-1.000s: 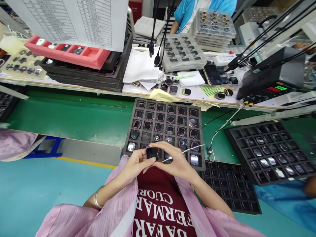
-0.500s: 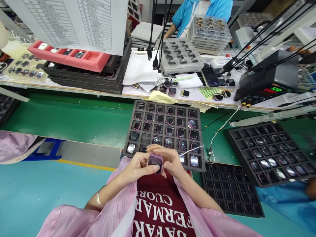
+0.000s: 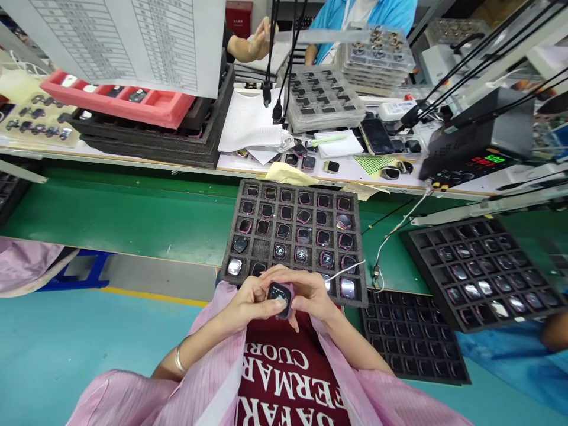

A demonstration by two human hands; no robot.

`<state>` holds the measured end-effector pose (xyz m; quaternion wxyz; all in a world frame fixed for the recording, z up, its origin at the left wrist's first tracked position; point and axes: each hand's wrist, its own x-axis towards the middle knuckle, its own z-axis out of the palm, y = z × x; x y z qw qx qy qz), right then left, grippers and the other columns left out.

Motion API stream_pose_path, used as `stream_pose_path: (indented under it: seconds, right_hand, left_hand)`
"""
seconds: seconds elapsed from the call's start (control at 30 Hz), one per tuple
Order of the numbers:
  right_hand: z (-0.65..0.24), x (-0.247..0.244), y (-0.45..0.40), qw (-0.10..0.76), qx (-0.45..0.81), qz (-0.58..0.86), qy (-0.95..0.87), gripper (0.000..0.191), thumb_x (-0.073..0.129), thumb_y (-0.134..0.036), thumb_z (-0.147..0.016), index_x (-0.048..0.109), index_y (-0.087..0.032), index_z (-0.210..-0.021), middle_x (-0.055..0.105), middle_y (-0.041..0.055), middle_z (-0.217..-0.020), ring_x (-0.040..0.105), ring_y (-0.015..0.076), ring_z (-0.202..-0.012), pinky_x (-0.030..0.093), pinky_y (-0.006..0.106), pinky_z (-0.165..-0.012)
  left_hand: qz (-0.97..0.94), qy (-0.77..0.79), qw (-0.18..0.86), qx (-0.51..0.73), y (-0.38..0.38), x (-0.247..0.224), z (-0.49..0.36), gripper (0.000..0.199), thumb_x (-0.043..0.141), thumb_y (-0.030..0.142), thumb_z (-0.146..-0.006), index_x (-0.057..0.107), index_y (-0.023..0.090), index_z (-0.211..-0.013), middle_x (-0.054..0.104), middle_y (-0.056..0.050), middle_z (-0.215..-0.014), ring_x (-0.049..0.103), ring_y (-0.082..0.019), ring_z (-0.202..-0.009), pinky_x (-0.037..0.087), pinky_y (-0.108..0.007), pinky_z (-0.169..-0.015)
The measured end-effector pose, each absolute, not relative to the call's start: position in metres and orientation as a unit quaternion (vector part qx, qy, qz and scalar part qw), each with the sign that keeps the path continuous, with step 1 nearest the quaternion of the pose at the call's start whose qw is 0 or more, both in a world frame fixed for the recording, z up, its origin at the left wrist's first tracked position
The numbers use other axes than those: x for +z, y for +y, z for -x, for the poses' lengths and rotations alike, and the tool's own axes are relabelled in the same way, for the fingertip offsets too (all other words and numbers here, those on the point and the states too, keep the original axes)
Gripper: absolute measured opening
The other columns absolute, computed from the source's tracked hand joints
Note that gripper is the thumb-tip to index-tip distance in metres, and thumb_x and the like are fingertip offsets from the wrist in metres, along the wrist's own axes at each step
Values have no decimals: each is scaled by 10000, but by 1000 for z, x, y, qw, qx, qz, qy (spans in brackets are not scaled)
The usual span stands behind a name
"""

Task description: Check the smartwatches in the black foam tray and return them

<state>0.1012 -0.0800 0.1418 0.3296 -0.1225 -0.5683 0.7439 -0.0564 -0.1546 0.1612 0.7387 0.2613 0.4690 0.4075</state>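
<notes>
Smartwatch (image 3: 277, 292): could slip from loosened grip
Left fingers (image 3: 267, 307), right fingers (image 3: 303, 278): clamped on its edges
White cable (image 3: 348, 270): might snag when tugged

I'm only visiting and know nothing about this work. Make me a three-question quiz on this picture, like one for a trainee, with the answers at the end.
1. True or false: the held watch shows a lit display.
2. Which hand has its thumb over the watch's screen?
3. Fill in: the foam tray just beyond the held watch has ___ compartments along its far edge, the one nearest the bench.

Key:
1. True.
2. The left hand.
3. Six.
</notes>
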Motion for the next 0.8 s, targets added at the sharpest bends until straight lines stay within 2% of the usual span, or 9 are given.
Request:
stream_pose_path:
  seconds: [0.1, 0.23, 0.33, 0.53, 0.8]
  right_hand:
    - [-105, 145, -75, 296, 731, 115, -604, 440, 661, -387, -850, 585, -221, -1250, 629, 125, -1221, 550, 289, -1183, 474, 504, -956]
    - [-106, 151, -72, 287, 681, 112, -664, 548, 723, -317, -810, 522, -243, -1314, 583, 117, -1285, 537, 271, -1201, 446, 473, -1001]
    - [-106, 154, -73, 291, 611, 157, -719, 555, 755, -274, -783, 536, -247, -1292, 596, 109, -1239, 546, 256, -1174, 452, 446, -993]
    - [-108, 159, -79, 318, 498, 215, -777, 487, 742, -269, -793, 565, -235, -1246, 610, 98, -1105, 593, 238, -1034, 508, 402, -886]
    - [-107, 163, -81, 305, 418, 229, -824, 491, 693, -262, -832, 537, -254, -1298, 615, 89, -1067, 585, 240, -985, 521, 422, -841]
  left_hand:
    - [-325, 478, 700, 420, -150, 172, 53, 374, 689, 498, -735, 607, 137, -681, 369, 58, -486, 245, -56, -453, 164, -241, -465]
    - [-367, 536, 627, 429, -146, 179, 50, 367, 668, 476, -757, 615, 119, -691, 427, 33, -551, 306, -76, -513, 221, -227, -474]
    - [-379, 541, 613, 433, -147, 179, 51, 331, 653, 446, -779, 640, 115, -764, 474, 24, -587, 338, -85, -541, 264, -223, -500]
    - [-367, 543, 612, 444, -149, 176, 52, 323, 651, 441, -782, 633, 119, -762, 515, 15, -620, 389, -100, -577, 319, -223, -545]
    - [-347, 547, 614, 452, -150, 170, 52, 334, 669, 451, -768, 651, 121, -812, 577, -3, -667, 460, -125, -622, 374, -235, -597]
